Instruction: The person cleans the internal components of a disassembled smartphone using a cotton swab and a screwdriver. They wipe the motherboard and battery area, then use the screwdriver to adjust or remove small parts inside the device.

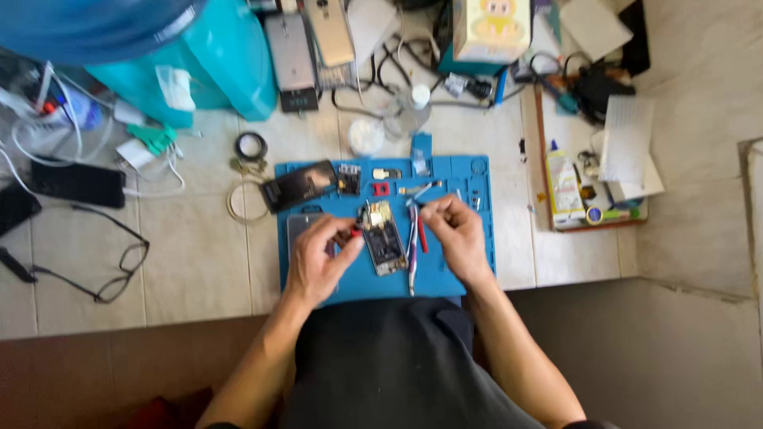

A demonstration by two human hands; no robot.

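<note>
Opened phone [384, 238]: lies back-off on the blue repair mat [469, 262], between my two hands, circuit boards and metal shields exposed. I judge it light, stiff, fragile inside; best held by its outer frame edges, never the boards.

Left hand [319, 258]: fingers pinched at the phone's left edge, on what looks like a small red-tipped tool; the contact itself is hard to make out.

Right hand [455, 232]: just right of the phone, fingers curled narrow above a red-handled tool [422, 238] and a pale tool [412, 250]; I cannot tell what it holds.

Beyond the grip: small parts and screws too tiny to identify. Left of it, spectacles [123, 270] on the tiles.
</note>
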